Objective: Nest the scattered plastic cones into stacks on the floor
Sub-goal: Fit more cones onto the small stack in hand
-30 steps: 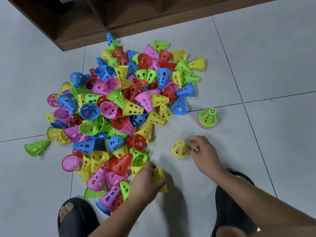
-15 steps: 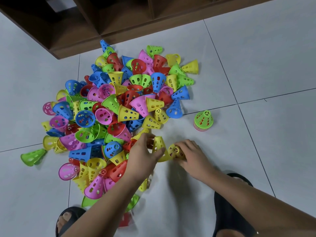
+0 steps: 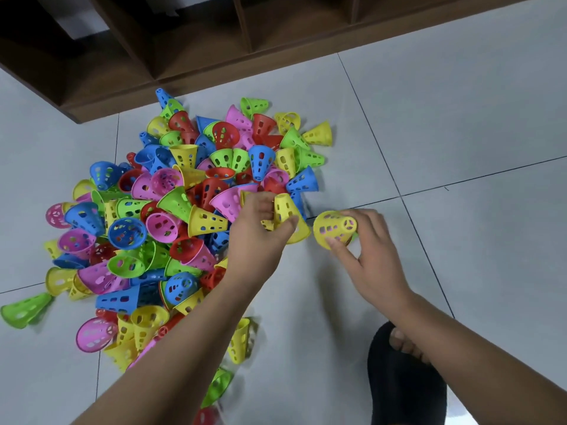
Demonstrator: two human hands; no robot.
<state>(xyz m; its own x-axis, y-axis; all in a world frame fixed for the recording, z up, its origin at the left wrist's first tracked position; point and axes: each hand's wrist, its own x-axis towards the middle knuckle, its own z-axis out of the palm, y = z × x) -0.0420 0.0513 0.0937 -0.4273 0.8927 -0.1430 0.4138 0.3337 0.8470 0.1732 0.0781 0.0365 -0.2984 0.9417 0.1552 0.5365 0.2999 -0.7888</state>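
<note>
While the person crouches over the tiled floor, the left hand is at the near right edge of the heap of cones, its fingers curled round a yellow cone that points narrow end up and away, wide rim down toward the wrist. Just beside it, a narrow strip of floor between them, the right hand pinches a second yellow cone between thumb and fingers; that one lies tilted, its spoked narrow end turned toward the palm. Pink shows through its slots and a sliver of green at its far side, though I cannot tell whether it sits on anything.

The heap itself spreads left of both hands, a jumble of blue, pink, red, green and yellow. A lone green cone lies apart at the far left, and a blurred yellow one lies by the left forearm. A dark wooden shelf unit runs along the top, and a foot in a black slipper shows under the right arm.
</note>
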